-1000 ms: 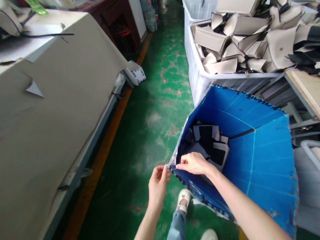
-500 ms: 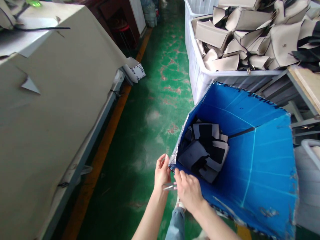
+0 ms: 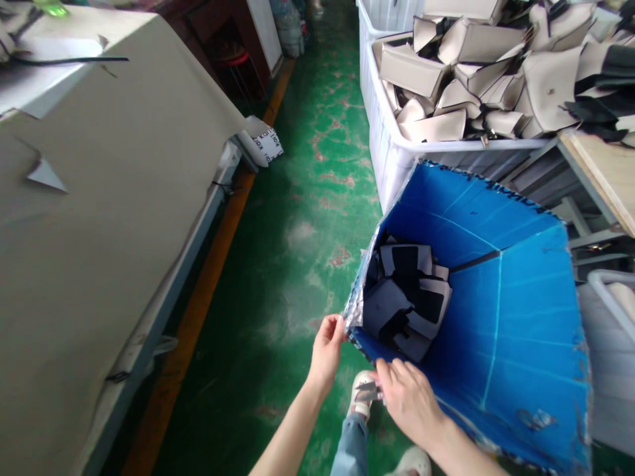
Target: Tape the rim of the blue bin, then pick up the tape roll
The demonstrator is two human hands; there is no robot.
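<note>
Beige sheet [image 3: 99, 218] draped over the long tabletop at left, edge hanging toward the green floor [image 3: 302, 218]. Left hand [image 3: 327, 347] pinches the near left corner of the blue corrugated box [image 3: 516, 317], fingers closed on the rim. Right hand [image 3: 409, 396] grips the near rim just beside it, closed over a small metallic item; cannot identify it. Black and grey fabric pieces [image 3: 409, 294] lie inside the box. White bin [image 3: 397, 155] of beige pieces stands behind.

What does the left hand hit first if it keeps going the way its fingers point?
The left hand points up and right, fingertips already at the near corner edge of the blue bin. Straight on, it probably meets that silvery corner edge first; depth is unclear.
</note>
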